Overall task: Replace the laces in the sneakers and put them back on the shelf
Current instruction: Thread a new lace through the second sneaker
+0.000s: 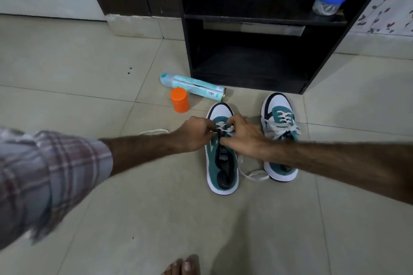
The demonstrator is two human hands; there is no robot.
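Note:
Two green-and-white sneakers stand on the tiled floor in front of a black shelf (pixel 245 18). The left sneaker (pixel 222 169) has a white lace (pixel 221 127) threaded through its front eyelets only. My left hand (pixel 194 134) pinches that lace from the left side. My right hand (pixel 243 136) pinches it from the right, just above the tongue. Loose lace ends trail on the floor, one (pixel 153 131) behind my left forearm and one (pixel 254 174) between the shoes. The right sneaker (pixel 279 118) is laced, and my right forearm covers its middle.
An orange-capped bottle (pixel 180 100) and a teal spray can (pixel 194 87) lie on the floor left of the shelf. A blue-lidded jar (pixel 328 0) sits on the upper shelf board. My bare toes (pixel 183 265) show at the bottom edge.

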